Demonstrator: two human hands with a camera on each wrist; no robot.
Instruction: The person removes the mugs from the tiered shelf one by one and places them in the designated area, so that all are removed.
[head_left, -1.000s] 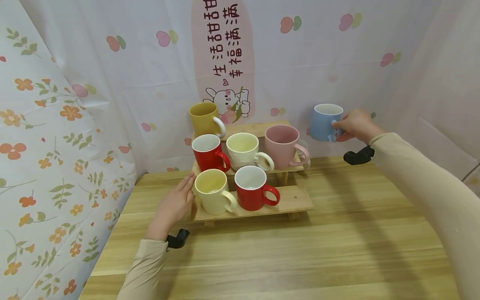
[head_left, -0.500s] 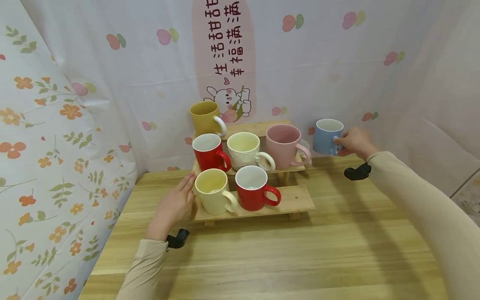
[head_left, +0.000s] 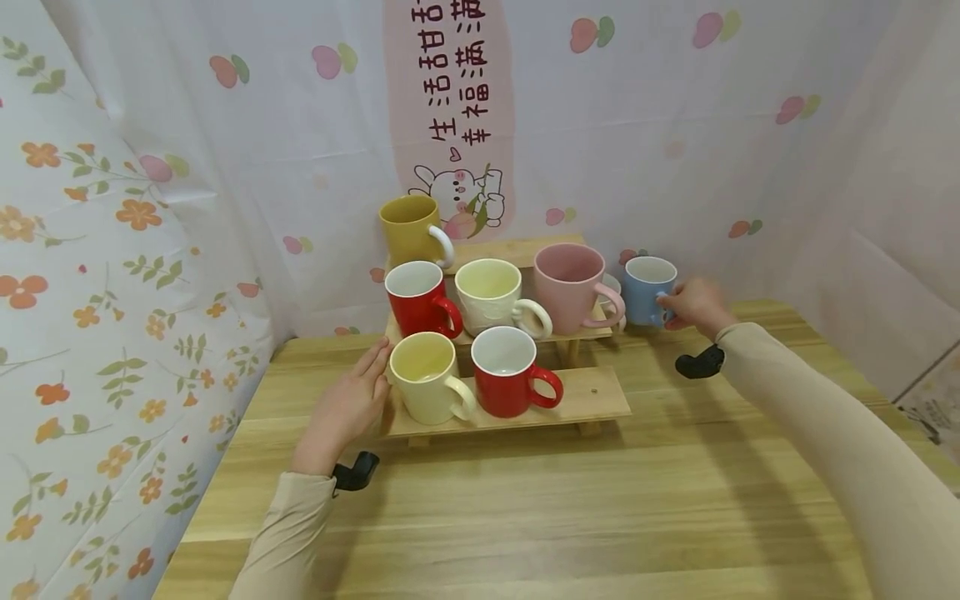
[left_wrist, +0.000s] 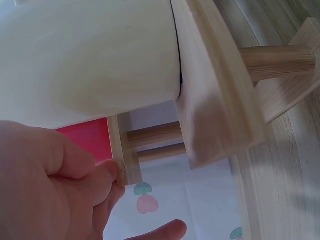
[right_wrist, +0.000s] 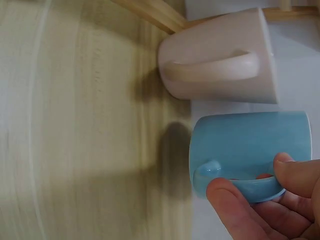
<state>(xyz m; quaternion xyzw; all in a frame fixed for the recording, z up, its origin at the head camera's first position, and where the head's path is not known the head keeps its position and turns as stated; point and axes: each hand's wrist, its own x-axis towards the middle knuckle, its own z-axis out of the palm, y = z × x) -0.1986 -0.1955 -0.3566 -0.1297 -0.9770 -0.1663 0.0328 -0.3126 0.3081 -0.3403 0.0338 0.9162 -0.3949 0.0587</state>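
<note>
My right hand (head_left: 699, 306) pinches the handle of a light blue mug (right_wrist: 250, 142) between thumb and fingers. The blue mug (head_left: 649, 287) is upright, low at the back of the table, right of the stepped wooden rack (head_left: 592, 400). A pale mug (right_wrist: 215, 65) stands close beside it, mostly hidden behind the pink mug (head_left: 567, 287) in the head view. My left hand (head_left: 348, 408) rests at the rack's left side, its fingertips against the end of the middle shelf (left_wrist: 127, 150), beside the cream-yellow mug (head_left: 423, 379). Its fingers look fairly straight in the head view.
The front step also bears a red mug (head_left: 506, 375). On the middle step are another red mug (head_left: 416, 300) and a white embossed mug (head_left: 487, 300). A mustard mug (head_left: 410, 229) stands on top. A printed curtain (head_left: 315, 167) hangs behind the table (head_left: 480, 517).
My right hand has lowered the blue mug from the air and brought it slightly left, close to the pale mug. The left hand stays at the rack.
</note>
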